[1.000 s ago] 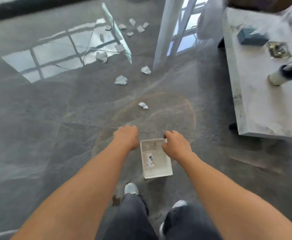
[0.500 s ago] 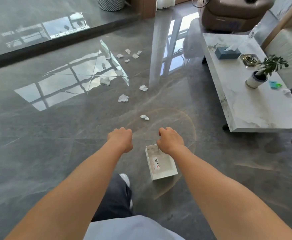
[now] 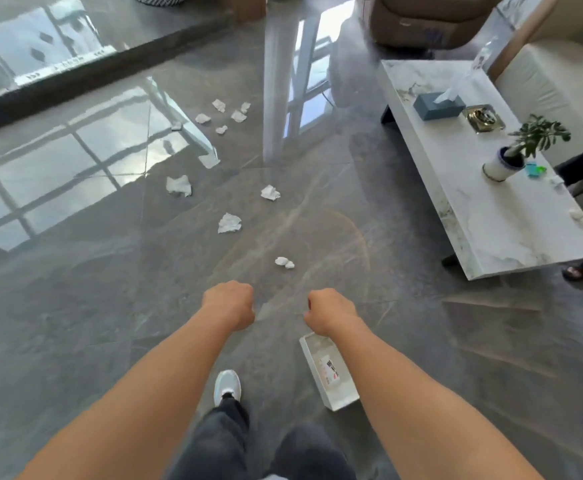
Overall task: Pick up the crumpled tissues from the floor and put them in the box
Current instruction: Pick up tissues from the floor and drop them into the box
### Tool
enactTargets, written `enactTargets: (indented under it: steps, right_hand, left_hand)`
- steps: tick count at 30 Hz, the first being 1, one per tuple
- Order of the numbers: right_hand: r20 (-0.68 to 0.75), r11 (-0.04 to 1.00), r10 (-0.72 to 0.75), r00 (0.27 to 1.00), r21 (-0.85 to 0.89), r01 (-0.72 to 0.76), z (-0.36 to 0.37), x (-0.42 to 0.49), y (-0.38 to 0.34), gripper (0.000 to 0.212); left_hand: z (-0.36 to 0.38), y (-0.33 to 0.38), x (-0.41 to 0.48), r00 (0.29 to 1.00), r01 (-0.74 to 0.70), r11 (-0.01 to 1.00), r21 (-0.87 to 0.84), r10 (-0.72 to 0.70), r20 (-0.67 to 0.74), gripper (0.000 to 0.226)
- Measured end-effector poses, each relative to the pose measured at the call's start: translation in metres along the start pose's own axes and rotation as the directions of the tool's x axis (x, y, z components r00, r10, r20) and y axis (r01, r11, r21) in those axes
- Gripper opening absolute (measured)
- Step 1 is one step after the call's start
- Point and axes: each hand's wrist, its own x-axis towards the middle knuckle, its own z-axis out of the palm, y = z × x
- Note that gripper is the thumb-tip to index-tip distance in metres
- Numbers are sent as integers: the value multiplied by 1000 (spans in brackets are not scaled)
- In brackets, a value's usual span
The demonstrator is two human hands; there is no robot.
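A small white open box [image 3: 321, 379] lies on the glossy grey floor under my right forearm, partly hidden by it. My right hand [image 3: 331, 311] hangs above the box's far end, fingers curled into a fist with nothing in it. My left hand [image 3: 229, 303] is also a closed fist, level with it to the left. The nearest crumpled tissue [image 3: 284, 262] lies just ahead of both hands. Two more tissues [image 3: 229, 223] [image 3: 270, 192] and another [image 3: 179, 186] lie farther on, with a cluster of several tissues [image 3: 226, 116] beyond.
A white marble coffee table [image 3: 490, 233] stands at the right with a blue tissue box [image 3: 439, 105], an ashtray and a potted plant [image 3: 522, 150]. A brown armchair [image 3: 425, 19] is at the back. Another person's foot [image 3: 575, 271] shows by the table. My shoe [image 3: 227, 386] is below.
My right hand has let go of the box and lifted away from it. The view has risen, the box now lies lower right, and more of the room shows.
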Motion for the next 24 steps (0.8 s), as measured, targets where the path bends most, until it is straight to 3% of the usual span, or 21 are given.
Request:
enactTargets:
  steps: [8, 13, 19, 24]
  right_hand:
    - [101, 996, 61, 993, 66, -67, -42, 128, -36, 24]
    - [39, 986, 63, 997, 155, -69, -51, 255, -39, 21]
    - [52, 946, 118, 992, 297, -128, -13, 437, -29, 14]
    - [91, 919, 172, 981, 343, -193, 73, 565, -17, 23]
  left_hand:
    - [-57, -56, 144, 989, -24, 999, 23, 21, 147, 25]
    - [-72, -53, 272, 993, -8, 1000, -7, 9, 119, 28]
    - [-28, -61, 452, 983, 55, 998, -11, -52, 176, 28]
    - [50, -84, 587, 973, 109, 994, -20, -103, 206, 25]
